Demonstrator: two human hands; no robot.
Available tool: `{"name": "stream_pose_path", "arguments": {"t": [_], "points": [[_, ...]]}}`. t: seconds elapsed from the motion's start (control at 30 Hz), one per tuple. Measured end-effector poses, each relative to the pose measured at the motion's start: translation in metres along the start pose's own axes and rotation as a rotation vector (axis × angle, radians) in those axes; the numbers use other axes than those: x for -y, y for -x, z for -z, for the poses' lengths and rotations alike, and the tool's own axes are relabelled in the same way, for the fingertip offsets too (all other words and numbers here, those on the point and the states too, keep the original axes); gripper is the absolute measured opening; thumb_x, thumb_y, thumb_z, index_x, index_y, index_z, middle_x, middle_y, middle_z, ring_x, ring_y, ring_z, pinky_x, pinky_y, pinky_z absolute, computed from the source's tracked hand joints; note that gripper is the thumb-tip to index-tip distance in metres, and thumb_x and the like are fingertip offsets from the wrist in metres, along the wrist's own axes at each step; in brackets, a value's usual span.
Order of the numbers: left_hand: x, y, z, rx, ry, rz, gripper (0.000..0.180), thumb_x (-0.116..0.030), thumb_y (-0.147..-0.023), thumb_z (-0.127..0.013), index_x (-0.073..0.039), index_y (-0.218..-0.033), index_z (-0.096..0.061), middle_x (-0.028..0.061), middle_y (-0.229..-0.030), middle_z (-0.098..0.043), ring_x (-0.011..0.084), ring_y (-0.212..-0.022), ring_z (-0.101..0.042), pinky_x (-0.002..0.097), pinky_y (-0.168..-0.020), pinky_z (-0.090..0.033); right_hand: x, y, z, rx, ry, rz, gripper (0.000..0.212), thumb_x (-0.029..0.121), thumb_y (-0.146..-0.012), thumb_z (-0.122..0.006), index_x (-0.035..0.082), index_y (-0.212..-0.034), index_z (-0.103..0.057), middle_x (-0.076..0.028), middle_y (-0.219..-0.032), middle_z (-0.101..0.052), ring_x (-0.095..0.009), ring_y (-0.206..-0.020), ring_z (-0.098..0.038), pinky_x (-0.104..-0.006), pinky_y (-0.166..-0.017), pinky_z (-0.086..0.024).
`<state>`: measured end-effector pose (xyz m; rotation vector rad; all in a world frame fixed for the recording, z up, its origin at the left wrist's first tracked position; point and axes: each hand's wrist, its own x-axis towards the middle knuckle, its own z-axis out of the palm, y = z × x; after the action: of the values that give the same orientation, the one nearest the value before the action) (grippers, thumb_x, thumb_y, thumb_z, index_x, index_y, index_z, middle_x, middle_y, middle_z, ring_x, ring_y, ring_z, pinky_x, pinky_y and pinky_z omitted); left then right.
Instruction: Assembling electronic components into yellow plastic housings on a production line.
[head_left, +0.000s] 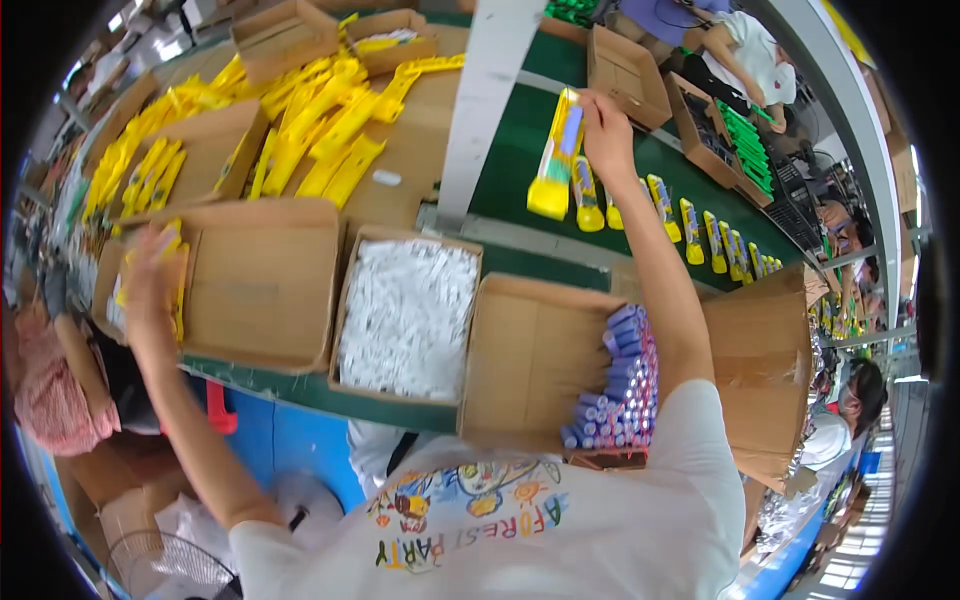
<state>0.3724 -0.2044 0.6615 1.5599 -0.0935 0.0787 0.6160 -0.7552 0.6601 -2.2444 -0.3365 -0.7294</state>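
My right hand (606, 128) reaches to the far side, its fingers closed on the upper end of a yellow plastic part (550, 190) with a purple tube set in it. Similar yellow parts (692, 232) lie in a row on the green surface (510, 130) beneath and to the right. My left hand (150, 280), smeared by motion, is over the left end of a shallow cardboard box (262, 290), where a few yellow pieces (180, 265) lie. Whether its fingers grip one is unclear.
Beside that box stand a box of small white parts (408, 315) and a box of purple tubes (622, 390). Yellow pieces (330, 110) are heaped at the far left. A white post (483, 110) rises between the work surfaces. A large carton (755, 380) stands right; other people work nearby.
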Motion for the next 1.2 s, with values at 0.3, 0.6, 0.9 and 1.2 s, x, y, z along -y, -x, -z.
{"name": "stream_pose_path", "arguments": {"t": [0.3,0.6,0.9,1.2], "points": [[0.088,0.018,0.222,-0.451,-1.942,0.402,0.052,-0.039,-0.098,-0.036,-0.011,-0.141,-0.037,0.0239,-0.104,-0.064,0.0434,-0.09,-0.062,0.0512,-0.073,-0.05,-0.091,-0.008,-0.097,0.399,0.811,-0.106,0.021,0.027,-0.084,-0.058,0.019,-0.1,-0.069,-0.009,-0.105,-0.066,-0.031,-0.102,-0.061,-0.0414,-0.091,-0.048],[0.055,0.007,-0.138,-0.55,-1.699,0.203,0.073,-0.061,-0.073,-0.067,-0.011,-0.124,-0.051,0.0303,-0.128,-0.045,0.0418,-0.099,-0.061,0.042,-0.063,-0.055,-0.028,0.043,0.018,0.507,0.222,0.23,0.022,0.014,-0.083,-0.064,0.009,-0.103,-0.065,-0.013,-0.121,-0.059,-0.031,-0.115,-0.052,-0.0391,-0.097,-0.041],[0.041,0.022,-0.15,-0.074,-1.73,-0.188,0.043,-0.014,-0.072,-0.065,-0.01,-0.114,-0.054,0.0137,-0.112,-0.055,0.0295,-0.106,-0.053,0.0391,-0.084,-0.047,0.133,0.162,0.118,0.837,-0.014,0.163,0.026,0.009,-0.081,-0.063,0.007,-0.107,-0.062,-0.013,-0.128,-0.051,-0.032,-0.122,-0.045,-0.0388,-0.102,-0.035],[-0.005,0.044,-0.186,-0.17,-0.097,0.005,0.058,-0.03,-0.076,-0.076,0.0,-0.12,-0.054,0.0088,-0.108,-0.061,0.016,-0.1,-0.056,0.0305,-0.086,-0.045,0.162,0.245,0.121,0.797,-0.456,-0.259,0.032,0.012,-0.087,-0.06,0.008,-0.118,-0.059,-0.013,-0.127,-0.055,-0.028,-0.116,-0.053,-0.0348,-0.097,-0.04]]}}
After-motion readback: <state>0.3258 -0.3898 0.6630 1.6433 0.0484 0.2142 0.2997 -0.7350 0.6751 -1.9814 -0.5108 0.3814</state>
